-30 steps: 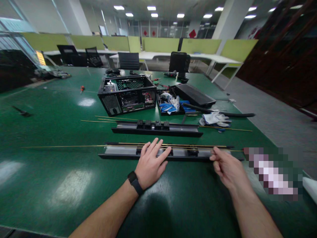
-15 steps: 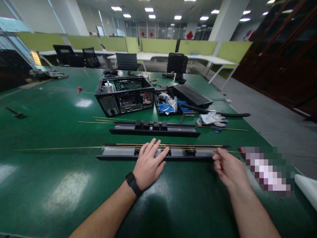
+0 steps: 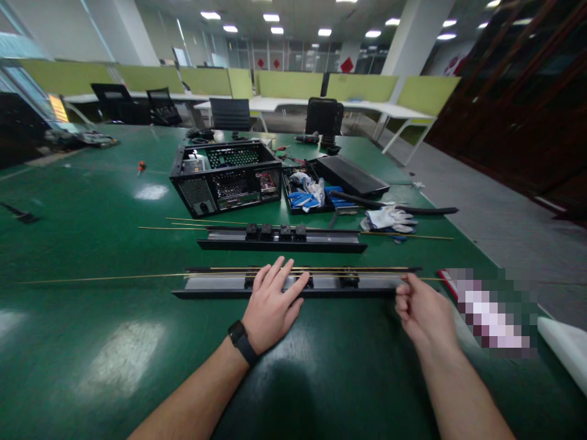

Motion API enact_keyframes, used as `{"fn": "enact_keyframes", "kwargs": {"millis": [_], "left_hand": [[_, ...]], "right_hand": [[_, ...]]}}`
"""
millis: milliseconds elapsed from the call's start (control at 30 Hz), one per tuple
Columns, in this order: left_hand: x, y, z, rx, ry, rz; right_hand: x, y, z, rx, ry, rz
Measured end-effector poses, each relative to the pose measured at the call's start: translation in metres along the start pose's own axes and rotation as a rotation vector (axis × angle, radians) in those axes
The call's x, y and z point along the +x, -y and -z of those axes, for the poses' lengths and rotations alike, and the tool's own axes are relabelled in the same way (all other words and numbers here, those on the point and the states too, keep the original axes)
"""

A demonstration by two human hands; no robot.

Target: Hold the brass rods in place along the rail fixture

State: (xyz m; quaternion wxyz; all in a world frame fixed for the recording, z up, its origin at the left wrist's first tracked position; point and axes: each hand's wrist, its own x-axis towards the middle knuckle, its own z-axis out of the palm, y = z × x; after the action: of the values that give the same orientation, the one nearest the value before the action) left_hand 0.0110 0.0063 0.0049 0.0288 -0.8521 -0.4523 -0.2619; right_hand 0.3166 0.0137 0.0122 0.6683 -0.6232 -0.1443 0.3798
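My left hand (image 3: 271, 304) lies flat with fingers spread on the middle of the near black rail (image 3: 215, 285), pressing it to the green table (image 3: 114, 342). A black watch is on that wrist. My right hand (image 3: 424, 311) is closed in a pinch on the right end of a thin brass rod (image 3: 105, 277) that runs along the rail and far out to the left. Further brass rods lie on top of the same rail.
A second black rail (image 3: 321, 239) with brass rods lies behind the first. Behind it stand an open black computer case (image 3: 224, 175), a tray with blue items (image 3: 308, 190), a black panel (image 3: 353, 174) and white gloves (image 3: 387, 219). Office chairs and desks stand at the back.
My right hand has drawn slightly to the right, pinching the rod end. The left hand stays on the rail. The view has shifted a little.
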Motion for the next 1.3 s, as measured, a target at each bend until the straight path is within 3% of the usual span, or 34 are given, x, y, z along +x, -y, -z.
{"fn": "enact_keyframes", "kwargs": {"millis": [167,233,300,433,500,567,767,833,967,1033,1100,1233,1300], "left_hand": [[0.000,0.000,-0.002,-0.004,-0.008,-0.002],[0.000,0.000,-0.002,-0.008,-0.014,-0.002],[0.000,0.000,-0.002,-0.010,-0.017,-0.002],[0.000,0.000,-0.001,-0.007,-0.014,0.002],[0.000,-0.001,0.000,-0.007,-0.010,0.003],[0.000,-0.001,0.000,-0.006,-0.009,0.004],[0.000,-0.002,0.000,-0.009,-0.017,0.004],[0.000,-0.002,0.001,-0.008,-0.022,0.004],[0.000,-0.001,0.001,-0.004,-0.005,0.008],[0.000,-0.001,0.001,-0.002,0.003,0.011],[0.000,-0.001,0.001,-0.001,0.005,0.014],[0.001,-0.002,0.001,-0.003,-0.001,0.009],[0.001,-0.002,0.001,-0.005,-0.003,0.008]], "right_hand": [[-0.014,-0.008,-0.007,-0.058,0.278,-0.033],[-0.017,-0.010,-0.009,-0.088,0.324,-0.053],[-0.016,-0.009,-0.008,-0.090,0.265,-0.037],[-0.005,-0.005,-0.003,-0.034,0.022,0.039],[-0.001,-0.004,0.000,-0.016,-0.022,0.048],[-0.002,-0.005,0.000,-0.016,0.021,0.052],[-0.019,-0.013,-0.007,-0.118,0.366,-0.036],[-0.019,-0.014,-0.008,-0.140,0.332,-0.022],[-0.008,-0.009,-0.004,-0.074,0.082,0.048],[-0.006,-0.006,-0.003,-0.038,0.034,0.044],[-0.009,-0.006,-0.004,-0.032,0.092,0.034],[-0.021,-0.011,-0.010,-0.112,0.346,-0.013],[-0.023,-0.012,-0.011,-0.128,0.351,-0.021]]}}
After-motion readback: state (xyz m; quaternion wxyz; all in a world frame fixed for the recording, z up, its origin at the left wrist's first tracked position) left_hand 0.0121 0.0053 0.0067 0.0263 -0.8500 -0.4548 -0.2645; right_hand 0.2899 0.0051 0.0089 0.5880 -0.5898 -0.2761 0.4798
